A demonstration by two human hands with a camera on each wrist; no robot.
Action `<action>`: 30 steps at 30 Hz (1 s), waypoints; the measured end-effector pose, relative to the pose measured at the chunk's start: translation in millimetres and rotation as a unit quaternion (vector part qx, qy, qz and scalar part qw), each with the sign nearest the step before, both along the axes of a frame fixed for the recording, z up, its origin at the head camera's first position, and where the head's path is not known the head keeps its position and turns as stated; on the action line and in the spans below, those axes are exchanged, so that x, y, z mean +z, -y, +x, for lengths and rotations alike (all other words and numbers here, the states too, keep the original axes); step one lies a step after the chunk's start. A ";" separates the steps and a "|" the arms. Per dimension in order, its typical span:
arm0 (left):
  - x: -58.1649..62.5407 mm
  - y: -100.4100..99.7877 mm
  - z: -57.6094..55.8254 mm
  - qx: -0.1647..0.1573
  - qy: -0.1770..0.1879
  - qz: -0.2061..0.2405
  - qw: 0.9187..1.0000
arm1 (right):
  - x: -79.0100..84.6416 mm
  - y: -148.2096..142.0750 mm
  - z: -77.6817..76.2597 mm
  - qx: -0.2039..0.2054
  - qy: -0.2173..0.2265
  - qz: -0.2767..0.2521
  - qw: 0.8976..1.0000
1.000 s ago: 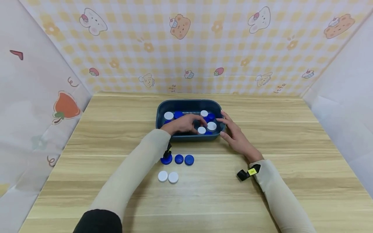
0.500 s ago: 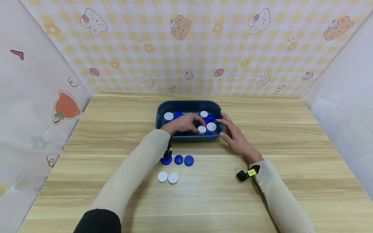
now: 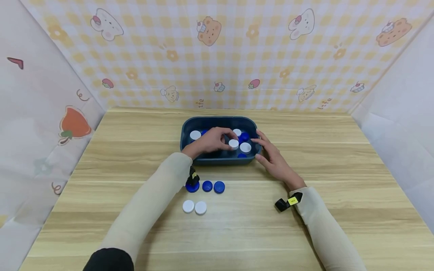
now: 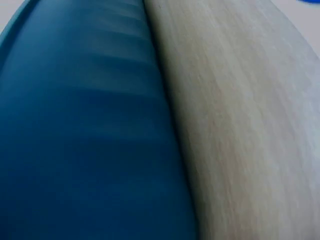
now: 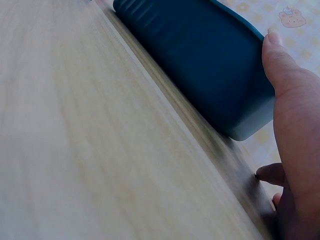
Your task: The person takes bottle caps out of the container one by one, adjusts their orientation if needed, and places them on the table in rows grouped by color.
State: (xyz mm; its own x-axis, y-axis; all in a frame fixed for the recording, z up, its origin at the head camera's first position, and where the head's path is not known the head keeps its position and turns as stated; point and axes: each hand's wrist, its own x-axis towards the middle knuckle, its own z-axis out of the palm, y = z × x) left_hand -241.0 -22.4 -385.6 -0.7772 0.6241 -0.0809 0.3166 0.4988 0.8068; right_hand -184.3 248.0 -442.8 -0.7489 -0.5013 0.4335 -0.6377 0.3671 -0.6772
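Inside a dark blue plastic bin point(image 3: 223, 161), my left hand point(image 3: 211, 141) pinches a white bottle cap point(image 3: 233, 143) between thumb and fingertips. Another white cap point(image 3: 245, 147) lies in the bin just right of it, among several blue and white caps. My right hand point(image 3: 275, 161) touches the bin's right end with fingers spread and fairly straight; in the right wrist view its thumb point(image 5: 280, 65) meets the rim. The left wrist view has only the bin's outer wall point(image 4: 90, 125) and the wooden tabletop, without the left hand.
In front of the bin, a row of blue caps point(image 3: 207, 186) lies on the wooden table point(image 3: 251, 233), the leftmost partly covered by the left wrist's camera. Two white caps point(image 3: 194, 207) sit side by side nearer me. A yellow checked backdrop point(image 3: 234, 64) stands behind the table.
My left hand has risen slightly and shifted left, lifting the white cap away from the blue cap beneath it. The right hand and the bin have hardly moved.
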 end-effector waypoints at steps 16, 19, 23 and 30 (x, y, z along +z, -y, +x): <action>20.0 27.7 34.2 0.003 -0.066 0.015 0.998 | 3.1 0.9 1.2 0.002 0.009 0.003 1.000; 23.1 31.4 43.3 -0.008 -0.077 0.020 0.997 | 4.2 1.3 1.1 0.002 0.008 0.002 1.000; 27.1 34.8 54.8 -0.024 -0.097 0.034 0.994 | 4.7 1.7 1.3 0.007 0.009 -0.001 1.000; 31.7 38.3 80.3 -0.073 -0.147 0.061 0.985 | 31.6 13.9 17.6 0.007 0.025 0.002 1.000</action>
